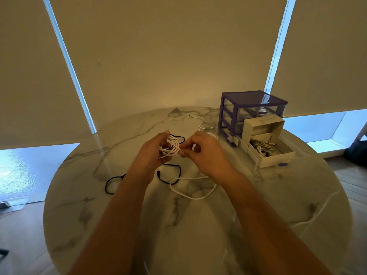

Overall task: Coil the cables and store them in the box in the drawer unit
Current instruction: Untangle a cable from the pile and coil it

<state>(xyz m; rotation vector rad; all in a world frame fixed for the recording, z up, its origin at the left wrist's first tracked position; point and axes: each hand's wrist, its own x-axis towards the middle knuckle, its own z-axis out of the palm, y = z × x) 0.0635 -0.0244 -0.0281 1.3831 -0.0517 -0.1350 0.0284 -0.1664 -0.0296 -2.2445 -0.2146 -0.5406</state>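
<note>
Head view: both hands' fingers (168, 134) curled around a looped white cable coil (172, 148) above veined marble.

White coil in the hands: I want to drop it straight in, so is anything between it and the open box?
Nothing visible blocks it. The white coil hangs above bare table; the box lies open, already holding cables.

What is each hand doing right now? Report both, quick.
Left hand: closed, fingers holding the coiled white cable.
Right hand: closed, fingers pinching the same white cable at the coil.
</note>
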